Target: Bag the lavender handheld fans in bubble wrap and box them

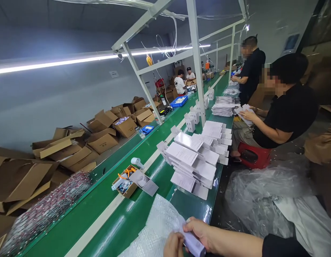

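Note:
Low in the view, my right hand (199, 230) is closed around a narrow white box (194, 245). My left hand (174, 244) has its fingers bent together at the edge of a clear bubble-wrap bag (163, 215), right beside the box. The far end of the box lies against or inside the bag's mouth; I cannot tell which. More bubble wrap (144, 242) spreads beneath my left hand on the green bench. Ahead of my hands sits a large pile of flat white cartons (185, 153) with printed faces.
A small cardboard box (129, 189) of mixed parts and an open white carton (144, 182) stand on the conveyor. Erected white cartons (191, 123) line up behind. Metal posts (197, 64) rise from the bench. A co-worker (285, 107) sits to the right, near plastic bags (267, 192).

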A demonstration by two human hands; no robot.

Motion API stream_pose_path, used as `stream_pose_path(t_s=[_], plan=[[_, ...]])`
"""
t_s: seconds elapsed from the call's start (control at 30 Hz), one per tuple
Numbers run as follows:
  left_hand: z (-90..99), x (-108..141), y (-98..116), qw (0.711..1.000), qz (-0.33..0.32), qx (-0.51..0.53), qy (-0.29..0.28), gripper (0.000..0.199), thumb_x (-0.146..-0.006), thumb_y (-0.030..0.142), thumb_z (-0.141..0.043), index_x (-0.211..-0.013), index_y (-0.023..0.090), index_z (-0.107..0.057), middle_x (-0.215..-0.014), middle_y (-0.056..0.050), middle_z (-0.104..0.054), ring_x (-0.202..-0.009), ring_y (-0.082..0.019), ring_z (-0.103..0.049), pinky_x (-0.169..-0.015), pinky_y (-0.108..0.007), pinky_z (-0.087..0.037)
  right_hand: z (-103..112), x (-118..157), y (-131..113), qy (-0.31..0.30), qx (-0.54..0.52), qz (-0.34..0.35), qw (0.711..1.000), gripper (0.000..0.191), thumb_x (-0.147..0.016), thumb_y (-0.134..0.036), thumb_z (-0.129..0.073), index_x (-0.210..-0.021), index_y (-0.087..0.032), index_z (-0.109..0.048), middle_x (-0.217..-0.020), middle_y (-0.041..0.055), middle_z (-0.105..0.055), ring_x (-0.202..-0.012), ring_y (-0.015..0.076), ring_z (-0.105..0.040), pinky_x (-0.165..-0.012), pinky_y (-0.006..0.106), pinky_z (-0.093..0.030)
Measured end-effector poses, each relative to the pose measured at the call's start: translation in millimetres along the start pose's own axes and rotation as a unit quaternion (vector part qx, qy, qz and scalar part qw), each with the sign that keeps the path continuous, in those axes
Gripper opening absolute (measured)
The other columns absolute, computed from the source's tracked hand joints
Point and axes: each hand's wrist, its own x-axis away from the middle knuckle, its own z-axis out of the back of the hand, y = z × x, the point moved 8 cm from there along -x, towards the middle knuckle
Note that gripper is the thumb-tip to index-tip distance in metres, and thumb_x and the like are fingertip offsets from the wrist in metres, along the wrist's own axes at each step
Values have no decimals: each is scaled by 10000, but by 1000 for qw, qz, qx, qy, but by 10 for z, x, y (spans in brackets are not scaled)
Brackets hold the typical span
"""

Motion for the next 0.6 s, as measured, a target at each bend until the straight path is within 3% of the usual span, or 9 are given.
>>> stream_pose_path(t_s=[0.13, 0.27, 0.33, 0.43, 0.6], plan=[[-108, -135, -215, 964, 211, 144, -72, 372, -678, 528, -595, -603, 171, -517, -498, 29, -462, -466, -110, -407, -482, -232, -335, -21, 44, 29, -44, 9, -65, 997, 76, -770, -215, -489, -797, -162, -537, -624, 40, -595, -511, 167, -598, -493, 305, -524], [-73, -96, -185, 924, 310, 214, -72, 377, -564, 488, -672, -581, 158, -491, -448, 67, -380, -408, -57, -297, -431, -193, -203, -41, 268, -58, -95, 55, -102, 989, 155, -796, -209, -449, -817, -125, -577, -667, 59, -613, -574, 168, -617, -561, 310, -541], [-53, -48, -114, 915, 333, 220, -51, 362, -563, 470, -670, -590, 153, -497, -448, 62, -394, -407, -54, -305, -427, -189, -178, 16, 317, -115, -49, 109, -77, 990, 166, -797, -212, -447, -785, -114, -581, -645, 65, -606, -537, 155, -598, -533, 285, -530], [-94, -34, 62, 916, 317, 240, -56, 338, -574, 440, -678, -583, 152, -501, -444, 53, -413, -416, -59, -336, -427, -192, -191, 108, 338, -180, 33, 196, -20, 980, 135, -805, -207, -447, -740, -145, -548, -544, 6, -542, -427, 105, -507, -457, 228, -485], [37, 58, 60, 888, 357, 291, -8, 394, -549, 474, -713, -606, 147, -501, -489, 49, -420, -419, -54, -343, -416, -196, -175, 118, 444, -433, 39, 283, 70, 956, 109, -802, -268, -535, -736, -203, -479, -484, -78, -454, -400, 72, -451, -441, 194, -464]])
